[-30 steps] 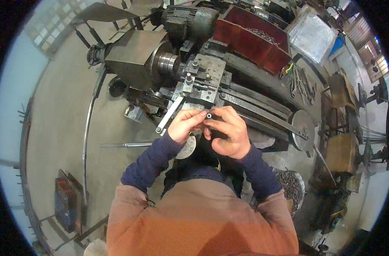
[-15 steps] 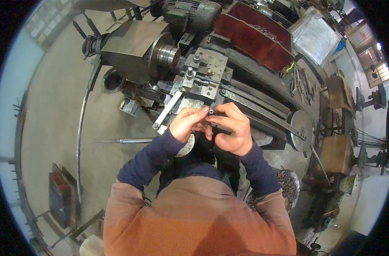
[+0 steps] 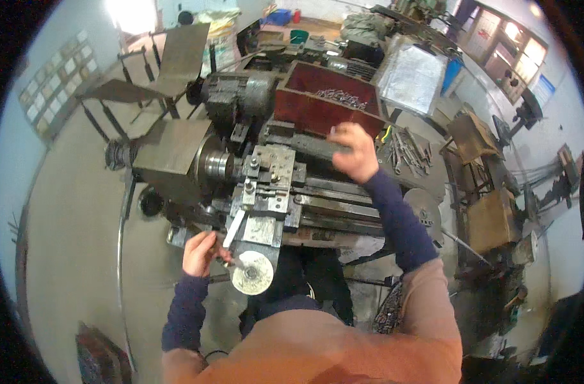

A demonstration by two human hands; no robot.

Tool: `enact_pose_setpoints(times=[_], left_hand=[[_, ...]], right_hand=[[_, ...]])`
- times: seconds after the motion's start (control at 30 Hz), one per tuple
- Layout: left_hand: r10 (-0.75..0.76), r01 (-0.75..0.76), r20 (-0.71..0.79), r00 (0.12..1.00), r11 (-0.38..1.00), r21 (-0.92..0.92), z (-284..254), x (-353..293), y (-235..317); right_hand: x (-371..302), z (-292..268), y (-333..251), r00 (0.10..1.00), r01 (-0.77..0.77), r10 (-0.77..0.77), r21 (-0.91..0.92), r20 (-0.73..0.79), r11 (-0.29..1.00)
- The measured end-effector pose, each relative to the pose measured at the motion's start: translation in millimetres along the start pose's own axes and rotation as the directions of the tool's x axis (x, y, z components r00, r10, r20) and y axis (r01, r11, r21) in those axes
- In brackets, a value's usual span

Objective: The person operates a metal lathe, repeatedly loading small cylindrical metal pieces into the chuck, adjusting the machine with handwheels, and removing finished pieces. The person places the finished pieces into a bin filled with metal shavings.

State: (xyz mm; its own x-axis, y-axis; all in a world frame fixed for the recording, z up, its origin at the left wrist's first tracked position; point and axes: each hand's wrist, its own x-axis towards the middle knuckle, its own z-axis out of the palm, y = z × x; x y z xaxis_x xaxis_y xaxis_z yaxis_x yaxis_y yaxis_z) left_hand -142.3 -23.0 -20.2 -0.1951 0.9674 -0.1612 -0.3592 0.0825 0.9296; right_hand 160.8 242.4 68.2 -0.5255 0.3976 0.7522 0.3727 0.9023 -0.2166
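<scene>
My right hand [image 3: 354, 153] is raised at the near side of a dark red box [image 3: 304, 114], slightly blurred, with a small light metal piece [image 3: 333, 130] pinched at its fingertips. Small metal parts [image 3: 342, 98] lie heaped in that box. Lower left, my left hand [image 3: 200, 255] is closed around the lower end of a pale flat lever [image 3: 235, 228]; its fingers partly hide that end. Beside it sits a round pale handwheel [image 3: 252, 273]. The lever joins a lathe's tool slide [image 3: 266, 185], which faces the round metal chuck [image 3: 216, 165].
A motor [image 3: 239, 95] stands behind the sheet-metal headstock cover [image 3: 167, 150]. Wrenches [image 3: 407, 150] lie right of my right hand. The lathe bed rails [image 3: 343, 203] run right toward a round disc [image 3: 422, 206]. A long rod [image 3: 120, 269] stands at left.
My hands have parted. The right one moved up and away to the red box with the small piece; the left one dropped to the lever's end. The view has tilted up.
</scene>
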Motion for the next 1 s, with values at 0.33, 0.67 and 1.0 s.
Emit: enact_pose_setpoints(times=[0.33,0.67,1.0], left_hand=[[0.042,-0.028,-0.191,0.981,0.997,0.075,-36,-7,-8],[0.011,0.010,-0.068,0.998,0.951,0.309,-111,59,16],[0.083,-0.076,0.005,0.997,0.884,0.461,-33,61,18]], right_hand=[[-95,-5,-7,0.956,-0.284,0.286,0.042,-0.058,0.958],[-375,-180,-118,0.306,-0.946,0.923,-0.185,-0.234,0.267],[-525,-256,-188,-0.360,-0.813,0.876,-0.352,-0.320,-0.463]])
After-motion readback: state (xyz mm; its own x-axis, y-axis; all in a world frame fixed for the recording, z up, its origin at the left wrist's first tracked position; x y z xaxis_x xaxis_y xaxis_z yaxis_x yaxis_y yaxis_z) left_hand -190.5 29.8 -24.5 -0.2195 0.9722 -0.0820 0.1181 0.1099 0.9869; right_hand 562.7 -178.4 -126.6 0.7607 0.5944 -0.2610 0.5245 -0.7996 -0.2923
